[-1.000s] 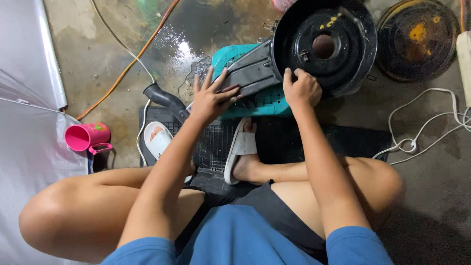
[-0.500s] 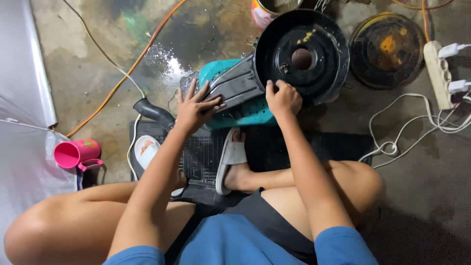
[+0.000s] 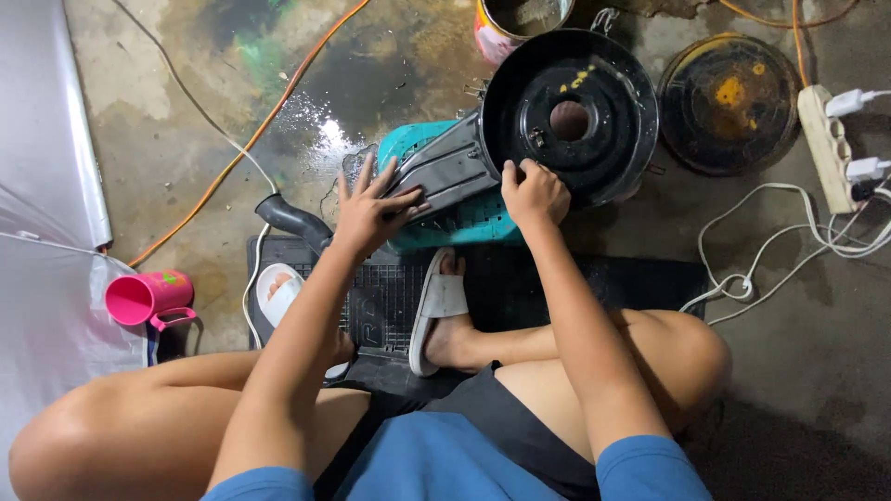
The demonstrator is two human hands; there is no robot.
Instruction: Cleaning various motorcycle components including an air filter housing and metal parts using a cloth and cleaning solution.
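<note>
Beside housing (image 3: 566, 116): cup (image 3: 147, 298) (pink), cords (image 3: 789, 250)

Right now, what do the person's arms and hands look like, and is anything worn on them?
Both arms are bare from the short blue sleeves down. The left hand and right hand wear no gloves, and no watch, ring or band shows on either wrist.

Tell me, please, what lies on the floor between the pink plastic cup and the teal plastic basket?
In the head view, between the pink plastic cup and the teal plastic basket lie a thin white cable, a white sandal and a black ribbed mat.
</note>
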